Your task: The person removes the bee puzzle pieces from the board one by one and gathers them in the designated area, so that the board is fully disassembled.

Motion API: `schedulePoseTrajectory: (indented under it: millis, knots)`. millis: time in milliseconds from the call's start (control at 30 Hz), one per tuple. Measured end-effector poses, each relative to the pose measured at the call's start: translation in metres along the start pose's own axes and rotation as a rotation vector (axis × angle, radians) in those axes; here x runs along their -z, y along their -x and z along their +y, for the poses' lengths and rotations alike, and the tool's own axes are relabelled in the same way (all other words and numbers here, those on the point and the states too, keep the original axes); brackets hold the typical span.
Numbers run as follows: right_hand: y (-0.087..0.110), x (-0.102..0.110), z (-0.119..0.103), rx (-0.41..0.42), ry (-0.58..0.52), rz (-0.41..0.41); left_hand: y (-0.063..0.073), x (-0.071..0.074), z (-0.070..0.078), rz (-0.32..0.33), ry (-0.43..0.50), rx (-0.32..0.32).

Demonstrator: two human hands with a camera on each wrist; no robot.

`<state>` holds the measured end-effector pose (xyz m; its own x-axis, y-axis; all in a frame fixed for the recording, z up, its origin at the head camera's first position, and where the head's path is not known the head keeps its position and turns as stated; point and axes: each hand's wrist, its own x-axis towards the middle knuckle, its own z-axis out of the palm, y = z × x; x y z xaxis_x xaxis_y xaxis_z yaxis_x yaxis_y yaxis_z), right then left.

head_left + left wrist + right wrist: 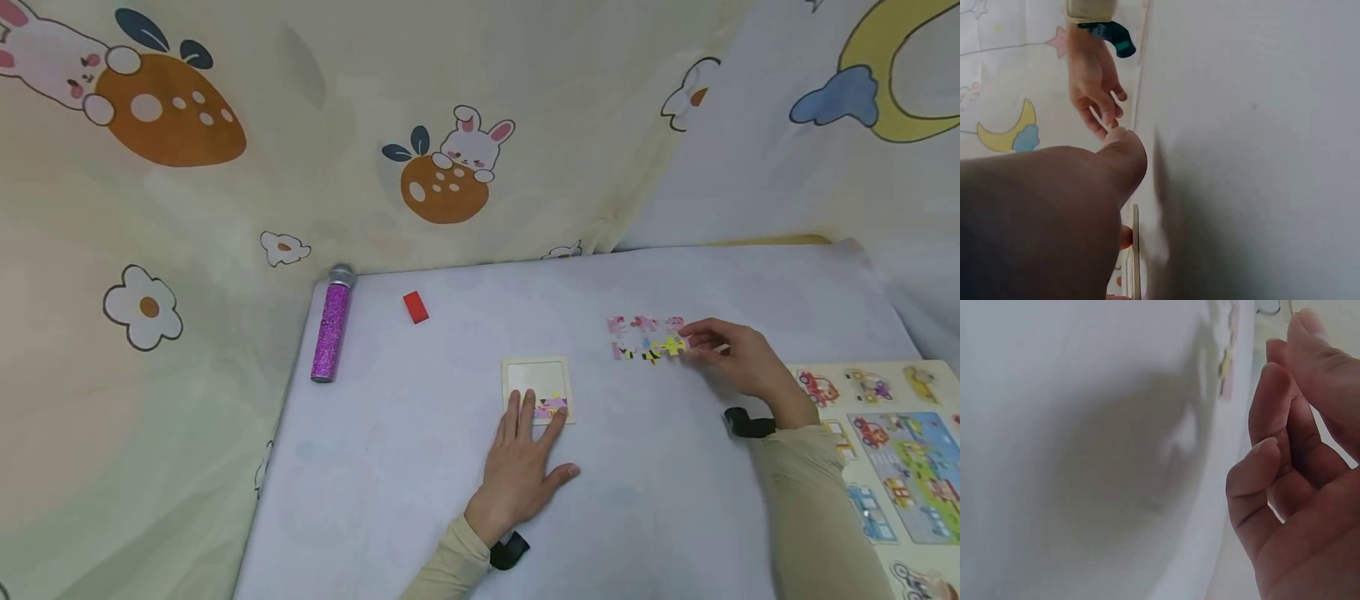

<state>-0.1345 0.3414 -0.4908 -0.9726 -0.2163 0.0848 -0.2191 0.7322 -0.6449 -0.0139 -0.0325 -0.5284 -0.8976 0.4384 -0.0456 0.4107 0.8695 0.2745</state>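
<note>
My left hand (517, 467) lies with fingers spread, the fingertips resting on a small square puzzle tray (536, 362) with a pale rim. A few joined pink and yellow puzzle pieces (551, 406) sit in the tray's lower right part, beside the fingers. Farther right, my right hand (738, 358) is raised a little over the table at the right edge of several loose jigsaw pieces (645, 323), pink ones behind and yellow ones in front. In the right wrist view, its thumb and fingertips pinch a thin pale puzzle piece (1288, 309), seen edge-on and partly cut off.
A glittery purple microphone (331, 333) lies at the table's left edge, with a red block (416, 307) to its right. A large picture board (832, 487) with vehicle pictures sits on the right, partly under the right sleeve (813, 508). Patterned cloth (337, 167) hangs behind the table.
</note>
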Motion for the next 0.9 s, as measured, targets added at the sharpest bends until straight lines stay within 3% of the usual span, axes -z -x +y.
schedulePoseTrajectory:
  millis: [333, 500, 900]
  knots:
    - [-0.002, 0.003, 0.016, -0.125, 0.029, -0.076, 0.001, 0.000, 0.002, -0.004, -0.027, 0.016]
    - [-0.004, 0.002, 0.018, -0.121, 0.027, -0.080, 0.000, 0.002, 0.006, 0.013, -0.030, 0.025]
    - [-0.005, -0.003, 0.019, -0.158, 0.082, -0.096, 0.007, -0.003, 0.022, 0.010, -0.162, -0.006]
